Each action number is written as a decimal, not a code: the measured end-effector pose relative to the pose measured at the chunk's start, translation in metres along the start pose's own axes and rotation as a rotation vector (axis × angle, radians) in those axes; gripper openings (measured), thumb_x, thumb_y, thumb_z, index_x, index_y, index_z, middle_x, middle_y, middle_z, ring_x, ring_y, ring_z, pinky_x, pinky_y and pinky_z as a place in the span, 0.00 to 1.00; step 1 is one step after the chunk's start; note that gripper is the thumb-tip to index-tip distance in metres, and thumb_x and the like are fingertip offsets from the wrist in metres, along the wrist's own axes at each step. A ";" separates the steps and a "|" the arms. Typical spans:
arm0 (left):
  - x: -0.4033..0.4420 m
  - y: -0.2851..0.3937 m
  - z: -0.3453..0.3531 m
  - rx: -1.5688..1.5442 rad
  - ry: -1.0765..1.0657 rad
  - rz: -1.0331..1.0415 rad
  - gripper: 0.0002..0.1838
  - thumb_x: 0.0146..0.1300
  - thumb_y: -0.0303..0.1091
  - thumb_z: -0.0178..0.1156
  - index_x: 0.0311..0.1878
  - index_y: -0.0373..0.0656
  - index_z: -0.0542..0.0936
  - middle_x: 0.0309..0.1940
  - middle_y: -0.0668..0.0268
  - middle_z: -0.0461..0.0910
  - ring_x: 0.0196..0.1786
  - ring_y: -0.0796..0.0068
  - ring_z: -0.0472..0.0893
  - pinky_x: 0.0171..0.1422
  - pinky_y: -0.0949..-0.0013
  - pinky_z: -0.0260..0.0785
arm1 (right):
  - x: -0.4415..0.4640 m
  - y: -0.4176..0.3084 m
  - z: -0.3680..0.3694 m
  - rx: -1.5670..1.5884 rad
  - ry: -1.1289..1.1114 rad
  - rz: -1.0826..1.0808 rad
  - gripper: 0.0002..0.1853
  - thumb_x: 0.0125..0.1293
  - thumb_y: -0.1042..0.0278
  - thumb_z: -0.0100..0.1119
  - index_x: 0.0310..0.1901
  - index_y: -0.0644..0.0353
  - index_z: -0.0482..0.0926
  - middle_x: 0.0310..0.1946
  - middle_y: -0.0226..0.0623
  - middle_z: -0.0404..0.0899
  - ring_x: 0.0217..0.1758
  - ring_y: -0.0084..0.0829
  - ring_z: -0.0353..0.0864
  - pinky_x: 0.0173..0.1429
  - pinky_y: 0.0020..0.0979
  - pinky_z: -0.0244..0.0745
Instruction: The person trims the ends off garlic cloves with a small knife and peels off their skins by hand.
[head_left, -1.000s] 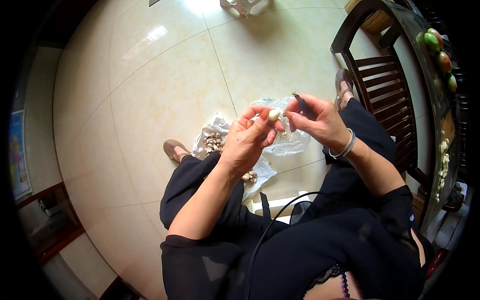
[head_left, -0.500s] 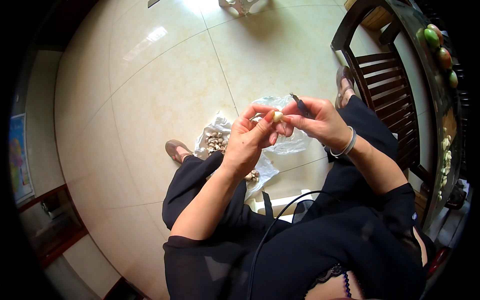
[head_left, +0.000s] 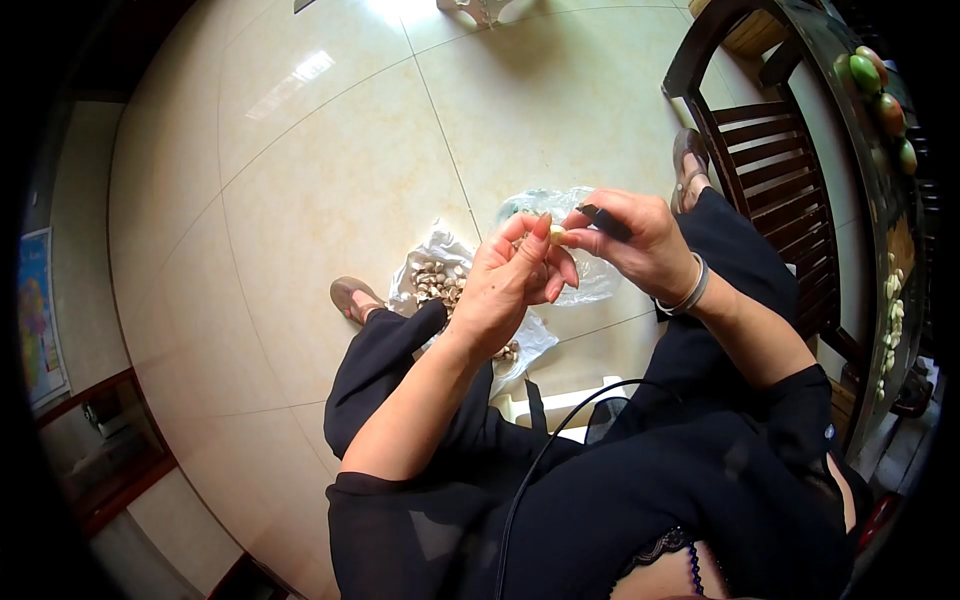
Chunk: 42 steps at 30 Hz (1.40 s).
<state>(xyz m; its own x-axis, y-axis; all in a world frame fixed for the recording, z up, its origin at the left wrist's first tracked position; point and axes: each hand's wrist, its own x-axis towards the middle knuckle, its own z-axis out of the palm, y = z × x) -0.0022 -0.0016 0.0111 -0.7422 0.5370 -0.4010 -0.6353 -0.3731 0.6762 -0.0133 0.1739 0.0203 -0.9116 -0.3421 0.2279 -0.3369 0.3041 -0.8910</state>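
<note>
In front of my body, my left hand (head_left: 510, 265) pinches a pale, peeled-looking garlic clove (head_left: 556, 234) between thumb and fingertips. My right hand (head_left: 635, 235) is closed around a small black-handled knife (head_left: 606, 221), its short dark blade pointing up and left. The right thumb and fingertip also touch the clove from the other side. Below my left hand, a white plastic bag (head_left: 403, 285) lies spread open on the floor, with many brownish-white garlic cloves (head_left: 440, 283) on it. A clear plastic bag (head_left: 598, 283) is beneath my hands, partly hidden by them.
A dark wooden slatted chair (head_left: 765, 150) stands to the right beside a table (head_left: 868, 300). On the table are several green-red mangoes (head_left: 888, 115) and a row of pale cloves (head_left: 893, 315). A black cable (head_left: 535, 465) crosses my lap. A stool leg (head_left: 480, 10) shows at the top.
The knife in my right hand has swung, its blade now lower and pointing further left. My fingers have shifted slightly around the clove, which is now more covered.
</note>
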 end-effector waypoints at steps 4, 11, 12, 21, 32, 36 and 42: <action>0.000 0.000 -0.001 0.052 0.034 0.015 0.15 0.64 0.46 0.48 0.38 0.43 0.71 0.22 0.64 0.76 0.20 0.86 0.67 0.22 0.83 0.54 | 0.000 -0.003 -0.002 -0.018 -0.037 0.031 0.06 0.54 0.71 0.60 0.30 0.65 0.75 0.21 0.42 0.74 0.23 0.36 0.74 0.29 0.28 0.68; 0.002 -0.002 -0.004 -0.018 0.034 -0.005 0.14 0.65 0.45 0.48 0.38 0.43 0.70 0.22 0.63 0.76 0.18 0.84 0.67 0.21 0.83 0.53 | -0.006 0.008 0.004 0.348 -0.009 0.278 0.08 0.57 0.71 0.57 0.32 0.68 0.76 0.20 0.37 0.77 0.22 0.20 0.74 0.29 0.22 0.70; 0.001 -0.001 -0.003 -0.051 0.031 -0.018 0.14 0.65 0.45 0.48 0.38 0.43 0.70 0.22 0.63 0.76 0.18 0.83 0.68 0.21 0.83 0.52 | -0.006 0.008 0.003 0.338 -0.006 0.320 0.09 0.57 0.69 0.58 0.32 0.69 0.77 0.21 0.34 0.78 0.24 0.15 0.73 0.29 0.19 0.70; -0.003 -0.005 -0.007 -0.014 0.060 0.013 0.11 0.65 0.39 0.47 0.42 0.42 0.70 0.26 0.62 0.75 0.22 0.82 0.68 0.26 0.82 0.57 | -0.002 -0.001 0.001 -0.022 -0.022 0.107 0.09 0.53 0.67 0.60 0.32 0.64 0.77 0.21 0.46 0.74 0.23 0.38 0.76 0.28 0.31 0.70; 0.009 -0.015 -0.012 0.066 0.135 0.124 0.07 0.61 0.30 0.53 0.40 0.41 0.69 0.28 0.63 0.76 0.23 0.84 0.69 0.24 0.85 0.59 | -0.013 0.022 0.015 -0.189 0.004 -0.003 0.07 0.49 0.69 0.58 0.27 0.61 0.72 0.20 0.41 0.73 0.26 0.42 0.75 0.31 0.36 0.69; 0.010 -0.013 -0.009 0.106 0.152 0.108 0.07 0.61 0.32 0.55 0.39 0.41 0.69 0.26 0.65 0.76 0.21 0.85 0.69 0.23 0.84 0.58 | -0.013 0.023 0.014 -0.209 0.010 0.016 0.08 0.49 0.67 0.58 0.26 0.61 0.72 0.20 0.41 0.73 0.26 0.42 0.75 0.30 0.36 0.69; 0.012 -0.016 -0.012 0.008 0.149 0.094 0.07 0.62 0.33 0.53 0.39 0.41 0.69 0.29 0.64 0.75 0.25 0.83 0.71 0.25 0.82 0.60 | -0.011 0.023 0.011 -0.158 -0.032 0.145 0.10 0.50 0.62 0.58 0.27 0.60 0.73 0.23 0.45 0.75 0.30 0.45 0.76 0.35 0.39 0.70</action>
<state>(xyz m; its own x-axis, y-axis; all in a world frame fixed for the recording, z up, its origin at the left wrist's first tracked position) -0.0036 0.0020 -0.0120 -0.8220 0.3820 -0.4224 -0.5604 -0.4101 0.7196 -0.0087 0.1746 -0.0071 -0.9462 -0.3118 0.0868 -0.2377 0.4872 -0.8403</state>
